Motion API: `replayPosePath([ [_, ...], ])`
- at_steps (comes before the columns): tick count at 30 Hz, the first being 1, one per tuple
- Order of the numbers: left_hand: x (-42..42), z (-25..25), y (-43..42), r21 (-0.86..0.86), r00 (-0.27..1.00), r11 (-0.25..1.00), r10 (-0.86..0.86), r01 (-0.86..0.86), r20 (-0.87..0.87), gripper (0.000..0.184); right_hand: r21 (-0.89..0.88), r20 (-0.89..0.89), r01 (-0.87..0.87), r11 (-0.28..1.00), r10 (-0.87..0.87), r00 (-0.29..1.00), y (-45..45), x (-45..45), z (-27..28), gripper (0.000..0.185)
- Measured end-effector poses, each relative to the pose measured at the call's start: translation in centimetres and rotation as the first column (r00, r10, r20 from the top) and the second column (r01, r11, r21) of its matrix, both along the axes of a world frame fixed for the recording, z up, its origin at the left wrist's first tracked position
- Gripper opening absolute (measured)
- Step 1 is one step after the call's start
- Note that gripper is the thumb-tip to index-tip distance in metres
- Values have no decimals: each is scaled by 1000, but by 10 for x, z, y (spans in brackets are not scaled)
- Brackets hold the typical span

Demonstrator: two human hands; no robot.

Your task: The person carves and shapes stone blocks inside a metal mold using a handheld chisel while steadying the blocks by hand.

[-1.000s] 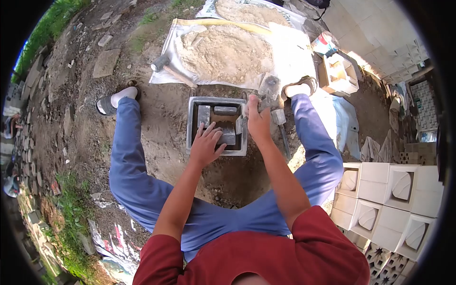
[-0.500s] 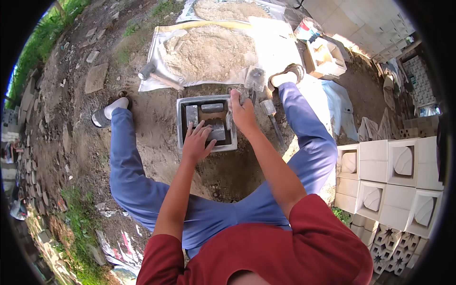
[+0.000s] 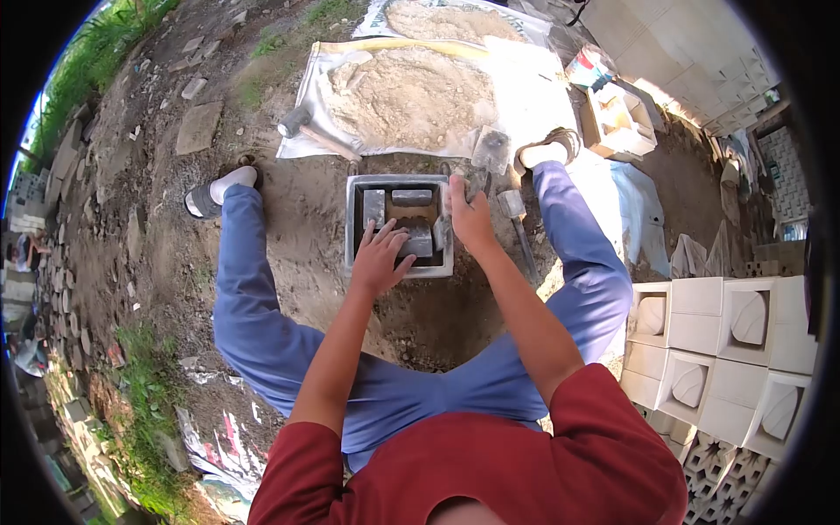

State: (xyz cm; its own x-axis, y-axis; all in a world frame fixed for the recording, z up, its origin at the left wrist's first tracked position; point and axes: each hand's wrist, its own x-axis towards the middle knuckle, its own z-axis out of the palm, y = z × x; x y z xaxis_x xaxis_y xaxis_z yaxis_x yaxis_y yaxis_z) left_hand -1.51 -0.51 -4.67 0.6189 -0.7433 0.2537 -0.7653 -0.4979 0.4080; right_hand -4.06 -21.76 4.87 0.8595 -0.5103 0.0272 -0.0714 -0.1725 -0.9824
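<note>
Between my feet a grey rectangular mould [image 3: 352, 223] lies on the soil, with several grey blocks inside. My left hand [image 3: 378, 259] rests with spread fingers on the lower part of the mould's inside, touching a grey block [image 3: 419, 236]. Another block [image 3: 374, 208] stands upright along the left inner wall, and a smaller one [image 3: 411, 198] lies near the far wall. At the mould's right edge my right hand [image 3: 472, 217] is closed, thumb pointing up, around something I cannot make out.
Beyond the mould a sheet [image 3: 306, 96] bears pale sand. A mallet [image 3: 295, 121] lies at its near left corner, a trowel [image 3: 492, 150] at its right. A second hammer [image 3: 512, 205] is right of my right hand. Stacked pale blocks [image 3: 696, 308] stand at the right.
The camera view has shifted slightly back and forth. Both hands keep nearly the same places at the mould, and the blocks inside look unmoved.
</note>
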Motion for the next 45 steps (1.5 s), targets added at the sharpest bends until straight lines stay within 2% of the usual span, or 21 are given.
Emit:
replayPosePath([
  [5, 2, 0, 1, -21, 1000, 1000, 5, -5, 6, 44, -34, -21, 95, 995, -95, 995, -9, 27, 30, 61],
  [9, 4, 0, 0, -20, 1000, 1000, 4, -5, -30, 44, -144, -60, 108, 984, -118, 991, -9, 44, 11, 59],
  [11, -1, -2, 2, -24, 999, 1000, 1, -2, -35, 44, -76, 78, 4, 997, 1, 997, -14, 51, -34, 55],
  [15, 6, 2, -1, 6, 999, 1000, 11, -11, -33, 43, -49, 14, 23, 999, -23, 1000, -29, 66, -5, 51],
  [17, 7, 3, -1, -7, 1000, 1000, 11, -11, -29, 43, 13, 122, 62, 998, -63, 991, -23, 60, -17, 50],
  [18, 6, 3, 0, -21, 1000, 1000, 6, -7, -17, 43, 16, 115, 67, 998, -69, 991, -22, 57, -23, 50],
  [20, 6, 4, -1, -23, 999, 1000, 3, -4, -32, 44, -100, 49, -67, 993, 72, 996, -23, 61, -31, 50],
  [22, 5, 4, -1, -23, 999, 1000, 2, -3, -48, 45, -61, 31, -19, 998, 21, 999, -23, 64, -21, 50],
  [24, 8, 5, -1, -4, 998, 1000, 7, -7, -62, 43, 84, 100, 44, 996, -52, 994, -23, 61, -19, 51],
  [25, 5, 5, 0, 3, 998, 1000, 6, -6, -68, 43, -23, 85, 91, 996, -89, 992, -13, 55, -25, 52],
  [26, 3, 6, 1, -7, 999, 1000, 2, -2, -50, 43, -17, 81, 96, 995, -94, 992, -11, 52, -28, 52],
  [28, 8, 7, -1, -24, 1000, 1000, -1, 1, -16, 43, -142, 74, -64, 988, 75, 994, -13, 60, -21, 52],
  [30, 7, 5, -1, -31, 999, 1000, -3, 2, -43, 43, -109, 30, -24, 994, 28, 999, -15, 60, -17, 52],
  [32, 10, 6, -3, -32, 999, 999, 4, -5, -33, 42, -22, 62, 107, 994, -106, 992, -12, 56, -14, 52],
  [34, 2, 6, 2, -24, 999, 1000, 0, -1, -42, 42, -72, -13, 81, 994, -82, 997, -6, 48, -21, 52],
  [36, 6, 6, -1, -23, 1000, 1000, -1, 0, -27, 42, -194, -27, -63, 979, 59, 998, -7, 52, -19, 53],
  [38, 3, 3, -1, -12, 999, 1000, -4, 3, -38, 42, -176, -34, -12, 984, 6, 999, -10, 53, -14, 53],
  [40, 9, 5, -2, 1, 999, 1000, 3, -3, -43, 42, 28, 61, 60, 998, -61, 996, -10, 44, -15, 53],
  [42, 5, 6, -1, -15, 1000, 1000, 0, -1, -21, 43, 5, 77, 57, 998, -57, 995, -6, 38, -39, 53],
  [44, 7, 6, -1, -17, 1000, 1000, -2, 2, -9, 43, -60, 15, -75, 995, 76, 997, -11, 43, -37, 52],
  [45, 5, 6, 0, -13, 1000, 1000, -3, 3, -29, 43, -47, 10, -21, 999, 22, 1000, -12, 42, -25, 51],
])
